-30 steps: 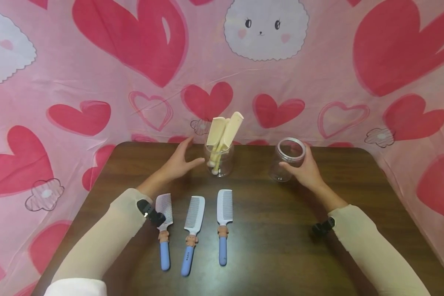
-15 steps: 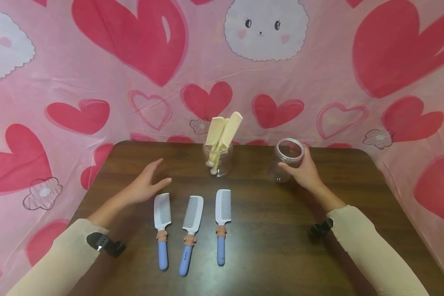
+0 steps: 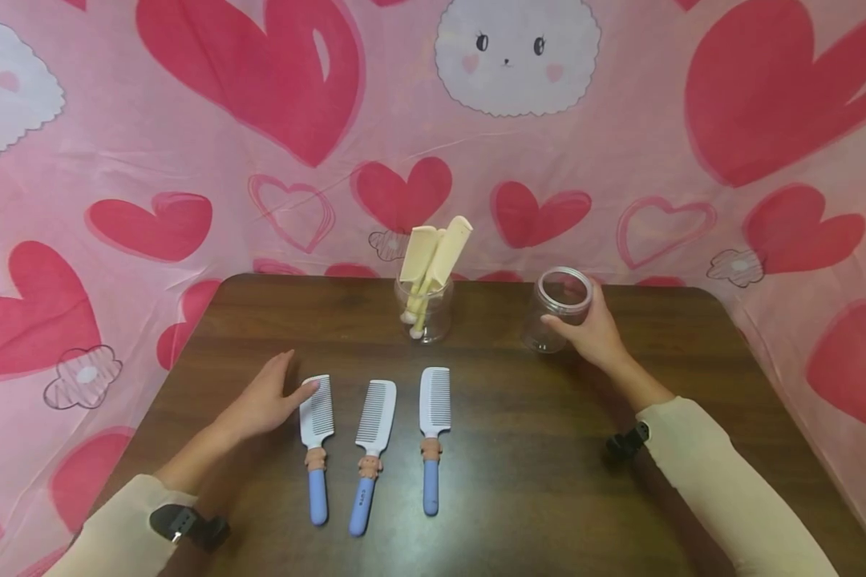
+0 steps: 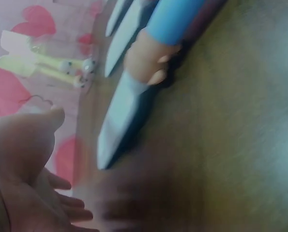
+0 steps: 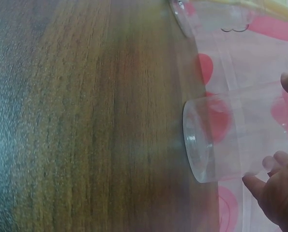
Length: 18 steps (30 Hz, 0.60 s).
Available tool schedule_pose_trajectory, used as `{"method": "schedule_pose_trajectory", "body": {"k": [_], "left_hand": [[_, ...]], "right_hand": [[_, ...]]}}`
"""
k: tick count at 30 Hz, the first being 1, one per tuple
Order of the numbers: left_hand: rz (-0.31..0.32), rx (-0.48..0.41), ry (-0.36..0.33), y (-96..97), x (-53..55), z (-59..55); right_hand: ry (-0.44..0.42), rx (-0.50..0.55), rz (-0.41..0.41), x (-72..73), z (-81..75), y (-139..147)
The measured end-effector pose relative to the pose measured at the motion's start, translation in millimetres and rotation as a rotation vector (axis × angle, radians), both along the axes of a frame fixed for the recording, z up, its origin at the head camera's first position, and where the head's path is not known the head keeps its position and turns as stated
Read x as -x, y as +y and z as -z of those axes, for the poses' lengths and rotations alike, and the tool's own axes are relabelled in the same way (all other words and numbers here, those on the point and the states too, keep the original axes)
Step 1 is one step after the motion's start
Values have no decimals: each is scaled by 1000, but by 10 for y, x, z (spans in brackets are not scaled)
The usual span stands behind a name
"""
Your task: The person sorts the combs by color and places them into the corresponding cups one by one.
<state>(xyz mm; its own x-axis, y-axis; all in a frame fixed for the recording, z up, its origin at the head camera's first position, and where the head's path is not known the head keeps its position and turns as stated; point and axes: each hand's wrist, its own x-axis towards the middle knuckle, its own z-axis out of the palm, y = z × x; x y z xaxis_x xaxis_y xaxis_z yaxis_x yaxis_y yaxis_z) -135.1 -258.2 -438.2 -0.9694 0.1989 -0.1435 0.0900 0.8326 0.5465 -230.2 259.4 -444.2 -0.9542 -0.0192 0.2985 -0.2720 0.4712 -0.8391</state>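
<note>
Head: my left hand (image 3: 258,403) has dropped from beside the yellow-comb jar (image 3: 442,318) to the leftmost blue-handled comb (image 3: 317,489), so likely that comb's turn; right hand (image 3: 597,332) unmoved, gripping the clear empty jar (image 3: 540,330), upright near the counter (image 3: 563,481)'s far edge. Left wrist: grip loose, holding nothing, thumb off the comb. Right wrist: fingers and thumb around jar.
</note>
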Motion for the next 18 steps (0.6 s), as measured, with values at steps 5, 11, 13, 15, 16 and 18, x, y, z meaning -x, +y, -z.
{"method": "schedule_pose_trajectory", "body": {"k": [5,11,13,15,16,18], "left_hand": [[-60,43,27,80,-59,132],[-77,113,85,163,-88,223],[-78,137,96,185,-94,239],[-77,151,100,195,-98,246],[-77,158,104,197,-98,250],[-79,165,119,200,-95,252]], "right_hand": [[3,-18,7,10,-3,-12],[9,8,-13,-82,-116,-93],[6,8,-9,-55,-67,-64],[6,2,0,-18,2,-21],[4,-3,4,-16,9,-14],[-3,-3,8,-18,8,-7]]}}
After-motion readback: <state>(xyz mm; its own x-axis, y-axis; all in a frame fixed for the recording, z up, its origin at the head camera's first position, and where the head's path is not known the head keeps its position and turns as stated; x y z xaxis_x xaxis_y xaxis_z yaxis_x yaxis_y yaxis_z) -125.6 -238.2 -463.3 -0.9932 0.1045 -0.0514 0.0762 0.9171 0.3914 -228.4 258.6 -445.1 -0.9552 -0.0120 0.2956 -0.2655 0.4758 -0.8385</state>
